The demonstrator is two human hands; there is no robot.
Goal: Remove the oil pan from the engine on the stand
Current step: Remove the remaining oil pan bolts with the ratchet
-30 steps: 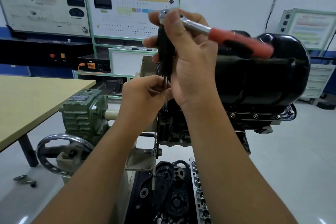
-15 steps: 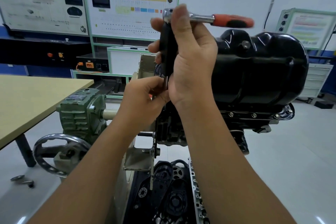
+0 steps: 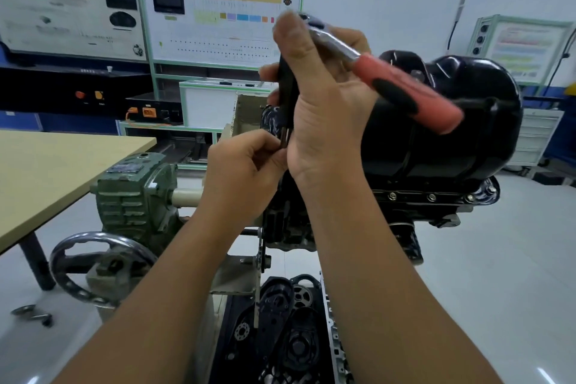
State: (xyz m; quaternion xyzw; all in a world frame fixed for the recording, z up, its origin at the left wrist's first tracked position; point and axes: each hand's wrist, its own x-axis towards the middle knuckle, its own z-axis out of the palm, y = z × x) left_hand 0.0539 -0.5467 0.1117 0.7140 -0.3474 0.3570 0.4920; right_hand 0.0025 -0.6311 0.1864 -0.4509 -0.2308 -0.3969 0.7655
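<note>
The glossy black oil pan (image 3: 461,121) sits on top of the inverted engine (image 3: 405,203) on the stand, with a row of flange bolts (image 3: 431,196) along its lower edge. My right hand (image 3: 324,103) grips a ratchet (image 3: 405,90) with a red and black handle, whose black extension (image 3: 285,93) points down at the pan's left end. My left hand (image 3: 243,171) pinches the lower end of the extension; the socket and bolt there are hidden by my fingers.
A green gearbox (image 3: 134,196) with a handwheel (image 3: 99,265) stands left of the engine. A wooden table (image 3: 46,171) is at far left. Engine parts (image 3: 286,337) lie below the stand. Display boards (image 3: 218,15) line the back wall.
The ratchet handle swung from pointing right and level to angling down toward me on the right. Both hands kept their hold at the pan's left end.
</note>
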